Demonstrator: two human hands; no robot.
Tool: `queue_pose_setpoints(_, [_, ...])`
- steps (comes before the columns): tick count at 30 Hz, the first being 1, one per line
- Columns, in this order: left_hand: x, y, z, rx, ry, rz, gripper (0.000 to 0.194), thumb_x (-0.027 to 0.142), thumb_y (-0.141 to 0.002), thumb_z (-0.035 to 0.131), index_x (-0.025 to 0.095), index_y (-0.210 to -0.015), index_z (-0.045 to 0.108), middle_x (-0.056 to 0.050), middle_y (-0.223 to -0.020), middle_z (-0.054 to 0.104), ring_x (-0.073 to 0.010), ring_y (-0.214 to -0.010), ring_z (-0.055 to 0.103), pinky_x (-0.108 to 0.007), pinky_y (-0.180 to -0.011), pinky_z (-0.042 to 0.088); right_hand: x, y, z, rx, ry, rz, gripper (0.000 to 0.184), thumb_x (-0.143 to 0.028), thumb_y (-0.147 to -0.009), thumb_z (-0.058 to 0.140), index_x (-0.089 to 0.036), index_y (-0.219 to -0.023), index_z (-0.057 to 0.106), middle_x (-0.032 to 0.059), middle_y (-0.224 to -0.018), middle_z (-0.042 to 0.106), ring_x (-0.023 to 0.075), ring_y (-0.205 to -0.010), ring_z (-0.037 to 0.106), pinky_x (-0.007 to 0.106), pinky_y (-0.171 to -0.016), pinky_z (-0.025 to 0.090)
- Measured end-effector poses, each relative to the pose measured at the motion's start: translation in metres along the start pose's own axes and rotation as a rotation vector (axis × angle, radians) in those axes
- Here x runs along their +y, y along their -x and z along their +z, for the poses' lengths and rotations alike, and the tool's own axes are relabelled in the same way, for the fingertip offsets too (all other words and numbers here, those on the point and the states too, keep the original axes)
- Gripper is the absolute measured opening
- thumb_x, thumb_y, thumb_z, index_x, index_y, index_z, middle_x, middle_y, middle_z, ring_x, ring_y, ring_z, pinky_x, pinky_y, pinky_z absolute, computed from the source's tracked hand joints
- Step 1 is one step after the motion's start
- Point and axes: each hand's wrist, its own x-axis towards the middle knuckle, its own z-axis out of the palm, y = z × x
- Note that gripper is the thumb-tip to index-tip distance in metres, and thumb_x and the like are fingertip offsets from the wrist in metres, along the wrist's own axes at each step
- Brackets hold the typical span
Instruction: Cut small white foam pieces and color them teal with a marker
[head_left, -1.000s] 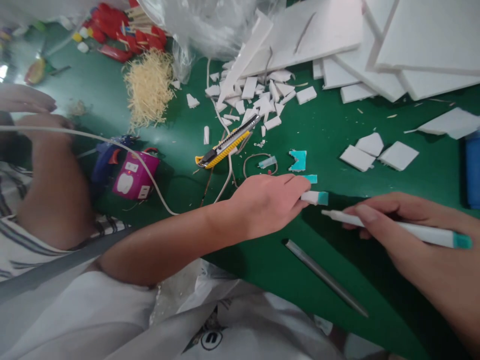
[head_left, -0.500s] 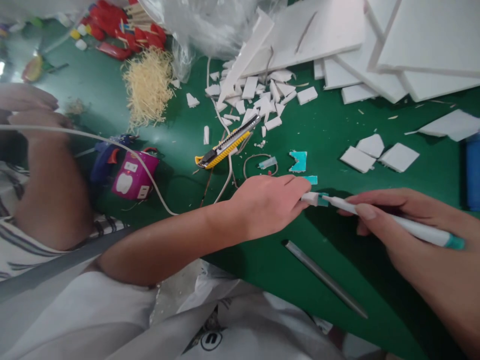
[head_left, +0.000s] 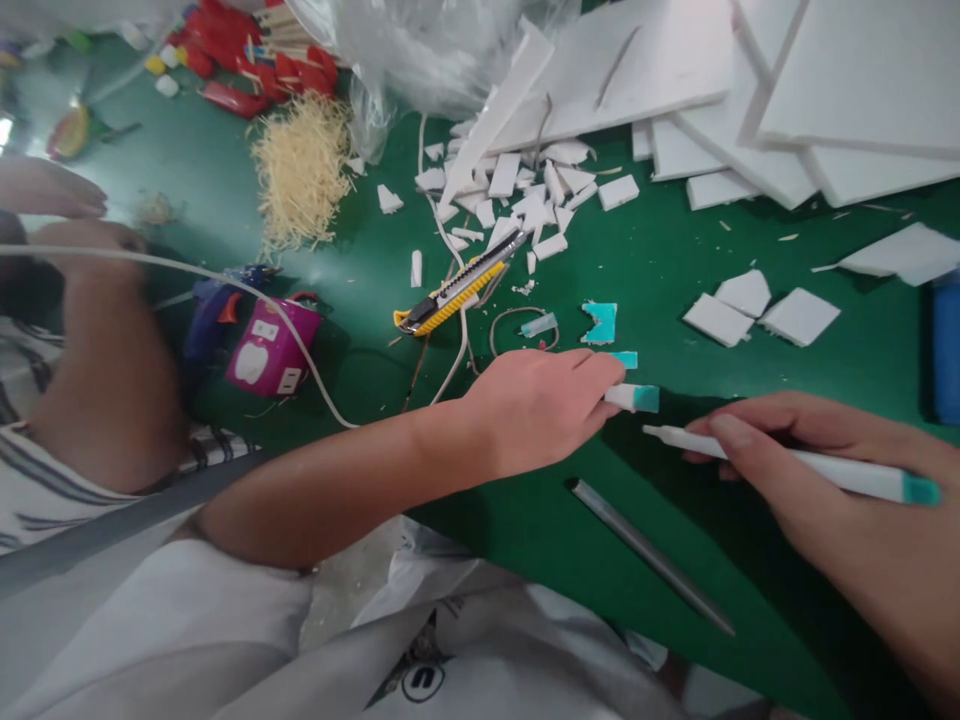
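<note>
My left hand [head_left: 544, 415] is closed in a pinch on a small white foam piece [head_left: 621, 397]; its exposed end is teal, and the rest is hidden by my fingers. In my right hand [head_left: 787, 450] is a white marker with a teal rear end [head_left: 840, 475], held like a pen. The marker's pale tip points left, just below and apart from the foam piece. A notched teal piece [head_left: 600, 322] lies on the green table beyond my left hand, with a small teal strip [head_left: 626, 359] closer to my fingers.
A yellow utility knife [head_left: 457, 290] lies near white foam scraps [head_left: 536, 205]. White foam sheets [head_left: 862, 80] are stacked at the back right. A grey tube [head_left: 652, 557] rests in front. At left are a purple box [head_left: 274, 345], a white cable [head_left: 330, 405] and another person's arm [head_left: 109, 350].
The marker tip has come off the foam piece's teal end, moving slightly down with my right hand. My left hand stays almost in place, still pinching the piece.
</note>
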Motion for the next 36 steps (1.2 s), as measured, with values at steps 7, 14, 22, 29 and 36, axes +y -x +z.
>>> queue_pose_setpoints(7, [0.0007, -0.0019, -0.0015, -0.030, 0.007, -0.019, 0.022, 0.036, -0.102, 0.048, 0.019, -0.107, 0.061, 0.001, -0.087, 0.071, -0.0170, -0.078, 0.068, -0.026, -0.057, 0.037, -0.0026, -0.0022, -0.0025, 0.009, 0.017, 0.027, 0.011, -0.042, -0.076, 0.071, -0.032, -0.074, 0.074, -0.0032, -0.064, 0.067, 0.0183, -0.062, 0.064, 0.031, -0.057, 0.051])
queue_pose_setpoints(14, [0.0004, -0.0018, 0.0001, -0.009, 0.001, -0.004, 0.019, 0.033, -0.101, 0.048, 0.019, -0.107, 0.060, 0.001, -0.086, 0.070, -0.0168, -0.079, 0.069, -0.027, -0.059, 0.039, 0.0019, -0.0030, -0.0016, -0.025, -0.013, 0.029, 0.016, -0.039, -0.079, 0.068, -0.033, -0.064, 0.070, -0.0038, -0.060, 0.065, 0.0160, -0.052, 0.058, 0.031, -0.049, 0.044])
queue_pose_setpoints(22, [0.0014, -0.0015, -0.0016, -0.025, 0.011, -0.015, 0.020, 0.034, -0.101, 0.048, 0.019, -0.107, 0.060, 0.001, -0.087, 0.071, -0.0174, -0.078, 0.069, -0.027, -0.058, 0.037, 0.0027, -0.0026, 0.0000, -0.020, -0.019, 0.011, 0.010, -0.039, -0.075, 0.070, -0.033, -0.068, 0.072, -0.0039, -0.059, 0.063, 0.0155, -0.055, 0.058, 0.029, -0.050, 0.045])
queue_pose_setpoints(29, [0.0013, -0.0012, -0.0005, -0.020, -0.002, -0.018, 0.021, 0.034, -0.101, 0.048, 0.019, -0.108, 0.060, 0.001, -0.087, 0.071, -0.0176, -0.080, 0.069, -0.027, -0.058, 0.037, 0.0004, -0.0020, 0.0000, 0.020, 0.011, 0.040, 0.016, -0.043, -0.080, 0.068, -0.032, -0.069, 0.073, -0.0031, -0.059, 0.063, 0.0157, -0.054, 0.060, 0.029, -0.049, 0.046])
queue_pose_setpoints(36, [0.0012, -0.0010, -0.0010, -0.022, -0.013, -0.013, 0.019, 0.033, -0.100, 0.049, 0.020, -0.108, 0.060, 0.001, -0.089, 0.072, -0.0175, -0.081, 0.069, -0.027, -0.059, 0.039, 0.0017, -0.0058, -0.0028, -0.039, 0.071, 0.034, 0.020, -0.043, -0.074, 0.071, -0.026, -0.063, 0.072, -0.0009, -0.055, 0.063, 0.0134, -0.050, 0.055, 0.027, -0.046, 0.044])
